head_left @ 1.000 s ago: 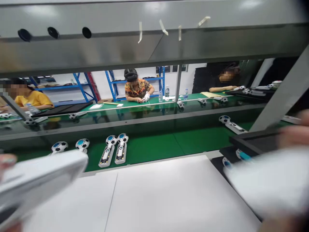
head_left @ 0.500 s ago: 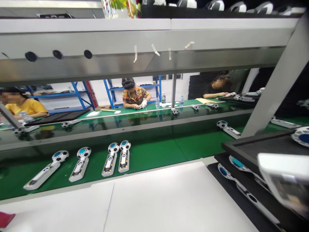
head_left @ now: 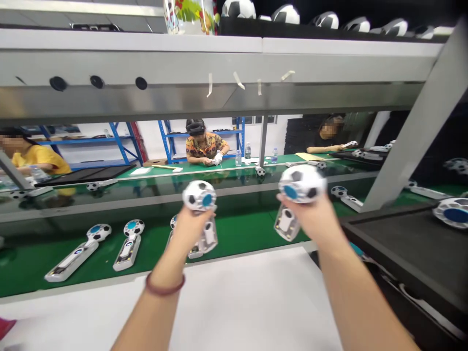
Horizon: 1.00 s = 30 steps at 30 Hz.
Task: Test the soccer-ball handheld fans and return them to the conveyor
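Note:
My left hand (head_left: 190,225) grips a white device with a football-patterned head (head_left: 199,196), held over the near edge of the green belt (head_left: 241,226). Another such device (head_left: 302,184) hangs from my right hand (head_left: 314,214), its clear-windowed handle pointing down. Both are above the belt and blurred. Behind my left hand, similar devices lie partly hidden. Two more, one long device (head_left: 73,258) and one shorter device (head_left: 127,246), rest on the belt at the left.
White sheeting (head_left: 252,297) covers the near worktop. Stacked black trays (head_left: 409,243) stand at the right. A metal shelf (head_left: 226,61) crosses above, with a slanted post (head_left: 413,122). Several people sit across the belt.
Both my hands have come into view over the belt, each with a football-headed device. The white device at the right edge has left its place there. The view has shifted slightly.

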Each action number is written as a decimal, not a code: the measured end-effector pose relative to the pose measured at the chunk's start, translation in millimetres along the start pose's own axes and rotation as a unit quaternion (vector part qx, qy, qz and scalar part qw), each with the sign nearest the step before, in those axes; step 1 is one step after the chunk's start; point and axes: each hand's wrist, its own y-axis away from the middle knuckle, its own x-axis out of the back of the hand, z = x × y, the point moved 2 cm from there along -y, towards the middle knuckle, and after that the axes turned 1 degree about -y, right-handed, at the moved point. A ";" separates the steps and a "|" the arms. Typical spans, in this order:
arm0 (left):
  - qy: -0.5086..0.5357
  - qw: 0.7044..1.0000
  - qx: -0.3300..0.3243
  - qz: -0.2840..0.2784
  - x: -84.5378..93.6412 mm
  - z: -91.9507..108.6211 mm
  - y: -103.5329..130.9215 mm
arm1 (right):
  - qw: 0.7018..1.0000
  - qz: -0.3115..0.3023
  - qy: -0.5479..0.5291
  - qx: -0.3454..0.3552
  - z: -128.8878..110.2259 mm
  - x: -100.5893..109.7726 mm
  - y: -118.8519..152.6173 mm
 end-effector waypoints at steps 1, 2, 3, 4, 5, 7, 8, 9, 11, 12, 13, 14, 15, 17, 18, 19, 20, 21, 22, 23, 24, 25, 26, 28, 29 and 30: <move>-0.023 0.999 -0.005 -0.023 -17.1 -5.0 -7.0 | 0.998 -0.021 0.047 -0.032 16.7 -10.9 -4.2; -0.044 0.998 -0.009 -0.048 -35.0 -11.6 -14.0 | 0.992 -0.051 0.092 -0.063 36.2 -21.1 -7.9; -0.068 0.996 -0.012 -0.064 -51.8 -19.7 -20.3 | 0.986 -0.068 0.128 -0.085 57.3 -29.3 -10.8; -0.099 0.992 -0.012 -0.075 -66.2 -28.9 -25.4 | 0.980 -0.081 0.157 -0.095 79.1 -35.3 -12.6; -0.131 0.988 -0.015 -0.083 -77.5 -38.4 -28.9 | 0.975 -0.081 0.187 -0.090 100.4 -38.6 -13.5; -0.195 0.975 -0.031 -0.098 -89.8 -55.5 -30.1 | 0.960 -0.086 0.258 -0.061 139.1 -39.3 -12.6; -0.222 0.968 -0.045 -0.111 -91.2 -61.7 -28.2 | 0.947 -0.105 0.299 -0.051 155.6 -37.7 -11.3; -0.243 0.960 -0.061 -0.127 -90.0 -65.8 -25.4 | 0.932 -0.124 0.336 -0.050 169.5 -35.2 -9.9; -0.268 0.945 -0.094 -0.160 -81.4 -68.2 -19.6 | 0.914 -0.152 0.373 -0.052 186.5 -30.1 -7.6; -0.276 0.940 -0.107 -0.171 -74.1 -67.2 -17.9 | 0.910 -0.157 0.381 -0.050 189.1 -29.1 -6.7; -0.283 0.937 -0.115 -0.171 -64.9 -65.7 -17.7 | 0.909 -0.158 0.384 -0.042 188.0 -30.2 -5.6; -0.291 0.936 -0.114 -0.160 -53.9 -64.3 -19.2 | 0.908 -0.158 0.387 -0.028 183.5 -34.0 -3.9; -0.300 0.938 -0.105 -0.137 -41.1 -63.8 -22.1 | 0.908 -0.159 0.388 -0.009 176.4 -40.9 -1.3; -0.321 0.943 -0.054 -0.073 -12.8 -67.3 -30.6 | 0.914 -0.177 0.363 0.038 157.5 -64.5 8.1; -0.330 0.943 -0.012 -0.042 1.4 -71.6 -35.0 | 0.919 -0.196 0.336 0.059 147.4 -80.4 15.3; -0.336 0.941 0.036 -0.019 14.1 -77.3 -38.7 | 0.930 -0.221 0.284 0.069 138.0 -98.0 23.7; -0.337 0.938 0.087 -0.009 24.5 -84.0 -41.5 | 0.940 -0.248 0.229 0.055 130.3 -116.2 32.9; -0.331 0.934 0.136 -0.012 31.9 -91.0 -43.1 | 0.944 -0.272 0.184 0.012 125.3 -134.1 42.4; -0.319 0.930 0.180 -0.025 35.9 -97.8 -43.7 | 0.943 -0.290 0.155 -0.051 122.9 -151.0 51.4; -0.302 0.928 0.215 -0.044 36.6 -103.8 -43.3 | 0.935 -0.305 0.137 -0.120 122.6 -166.2 59.8; -0.282 0.927 0.240 -0.062 34.5 -108.7 -42.2 | 0.924 -0.314 0.127 -0.180 123.9 -179.2 66.9; -0.259 0.928 0.256 -0.075 30.3 -112.3 -40.4 | 0.914 -0.317 0.122 -0.221 125.9 -189.5 72.2; -0.235 0.931 0.266 -0.082 24.9 -114.6 -38.0 | 0.907 -0.318 0.118 -0.249 128.5 -196.9 75.6; -0.176 0.942 0.275 -0.082 13.2 -115.1 -31.3 | 0.905 -0.313 0.099 -0.269 133.0 -202.7 77.7; -0.138 0.948 0.275 -0.079 8.3 -113.0 -27.0 | 0.907 -0.310 0.080 -0.273 134.1 -201.3 77.3; -0.093 0.955 0.270 -0.076 4.4 -109.0 -22.2 | 0.909 -0.309 0.053 -0.273 133.7 -197.6 76.3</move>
